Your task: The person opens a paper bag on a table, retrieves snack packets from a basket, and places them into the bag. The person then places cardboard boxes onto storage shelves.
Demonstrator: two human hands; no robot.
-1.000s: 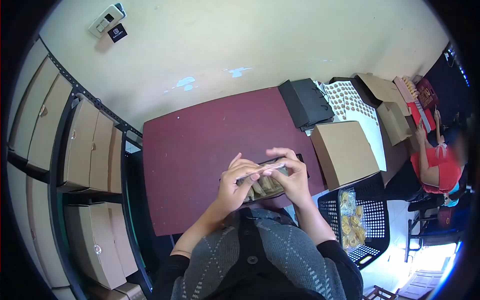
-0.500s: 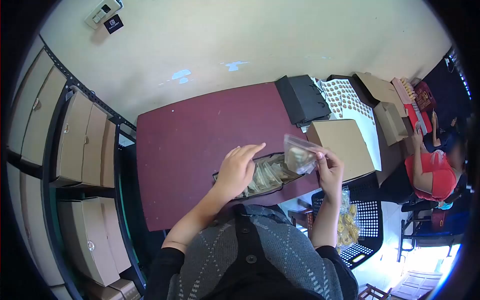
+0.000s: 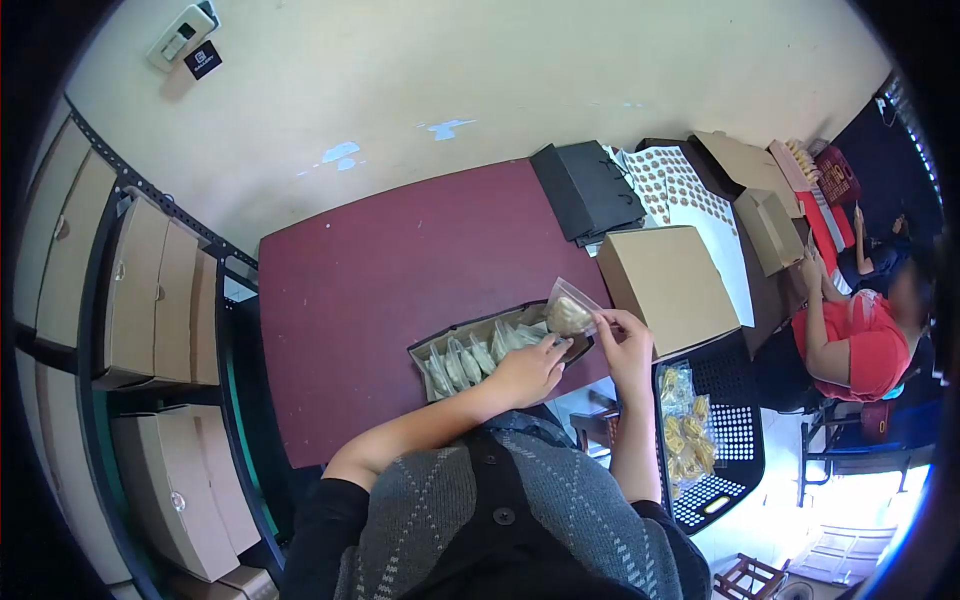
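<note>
A small clear plastic bag (image 3: pixel 572 312) with pale contents is pinched at its edge by my right hand (image 3: pixel 627 352), above the right end of a long open box (image 3: pixel 545 308). The box has a dark rim and a brown inside. Several clear packets (image 3: pixel 462 362) with pale contents stand in a row in it. My left hand (image 3: pixel 530 374) reaches over the box's near side, its fingers stretched toward the lower edge of the held bag. Whether those fingertips touch the bag is hard to make out.
The box rests on a maroon table (image 3: pixel 380 280). Right of it are a cardboard box (image 3: pixel 665 285), black paper bags (image 3: pixel 588 190) and sticker sheets (image 3: pixel 680 185). A black crate (image 3: pixel 735 455) holds yellowish packets (image 3: pixel 690 440). Shelves (image 3: pixel 235 350) stand left. A person in red (image 3: pixel 850 340) works at right.
My left hand has moved right, from the box's left part to near the held bag, uncovering the row of packets. My right hand has shifted slightly left and down with the bag.
</note>
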